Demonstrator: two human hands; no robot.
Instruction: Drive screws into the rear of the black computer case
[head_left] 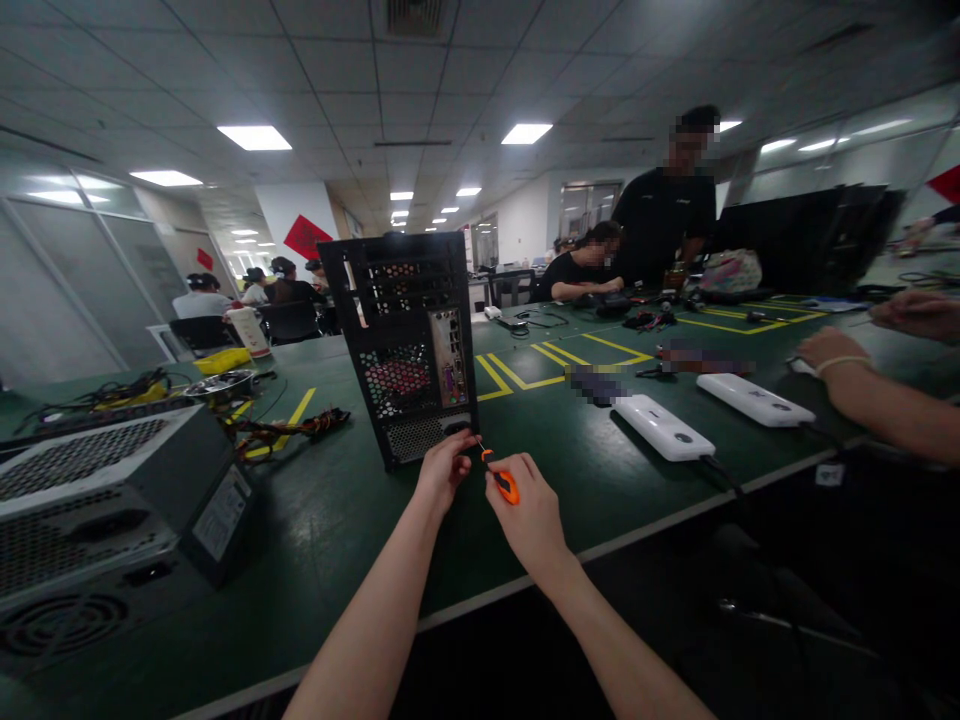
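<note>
A black computer case [409,345] stands upright on the green table, its back panel with vents and ports facing me. My right hand [529,510] is closed round the orange and black handle of a screwdriver [508,487]. The screwdriver's thin shaft points up and left, toward the lower right corner of the case. At that corner my left hand [446,470] has its fingertips pinched together beside the screwdriver's tip. What lies between those fingertips is too small to make out.
A grey power supply [112,510] sits at the left, with bundled cables [292,425] behind it. White power banks [664,428] lie to the right. Another person's hands [836,350] rest over the table's right side. More people sit and stand farther back.
</note>
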